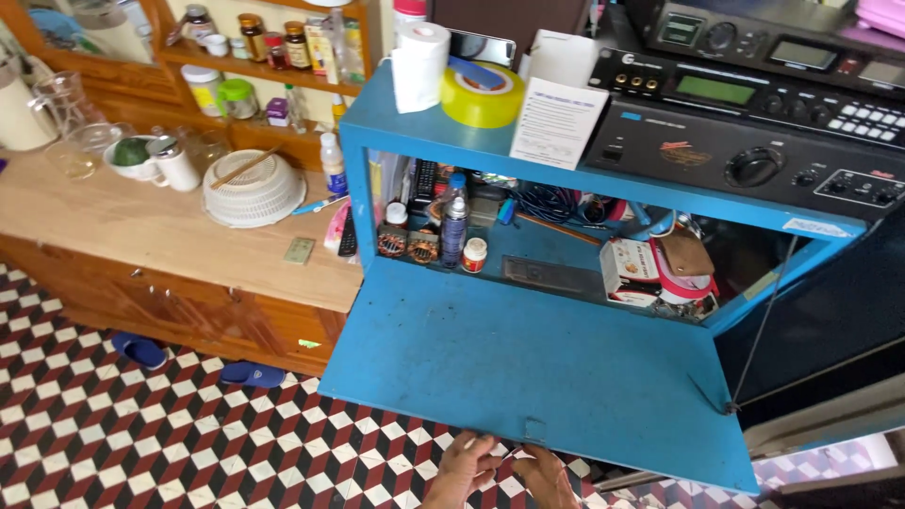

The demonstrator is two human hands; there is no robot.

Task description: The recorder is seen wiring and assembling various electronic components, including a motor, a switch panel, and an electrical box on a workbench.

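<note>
My left hand (465,468) and my right hand (545,474) show at the bottom edge, close together just below the lowered blue door (528,363) of a blue cabinet (434,132). Their fingers are curled toward each other; something thin seems to lie between them, but I cannot make it out. The door hangs open and flat, held by a thin stay (762,320) on the right. Inside the cabinet stand a spray can (453,232), small jars (474,254), coils of wire (407,245), a flat dark device (551,274) and small boxes (630,270).
On top of the cabinet sit a toilet roll (419,66), yellow tape (483,94), a paper sheet (557,123) and black audio units (754,123). A wooden counter (141,231) at left carries a white basket (255,188) and cups. Blue slippers (139,350) lie on the patterned tile floor (113,443).
</note>
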